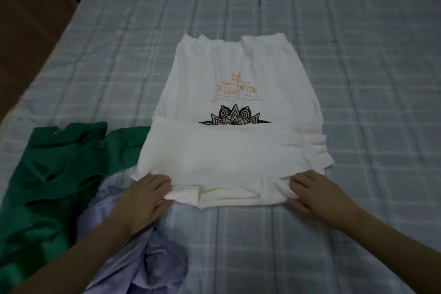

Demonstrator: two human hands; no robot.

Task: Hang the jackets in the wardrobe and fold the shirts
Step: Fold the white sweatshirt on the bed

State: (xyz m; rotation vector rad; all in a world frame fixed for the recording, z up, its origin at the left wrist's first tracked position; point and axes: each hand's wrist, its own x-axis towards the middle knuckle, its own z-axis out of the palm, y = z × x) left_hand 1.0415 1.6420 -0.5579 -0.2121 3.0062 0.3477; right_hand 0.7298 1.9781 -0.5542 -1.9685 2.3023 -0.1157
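Note:
A white T-shirt (233, 93) with an orange print and a black mandala design lies flat on the bed, its sides folded in. Its near part is folded over toward the far end, covering the lower half of the mandala. My left hand (145, 198) grips the near left corner of that folded edge, thumb underneath. My right hand (312, 192) grips the near right corner the same way. A crumpled green garment (55, 174) lies to the left, and a lilac garment (133, 258) lies under my left forearm.
The bed carries a light blue-grey checked sheet (358, 79) that stretches far and right of the shirt. A brown wooden surface (26, 31) borders the bed at the upper left.

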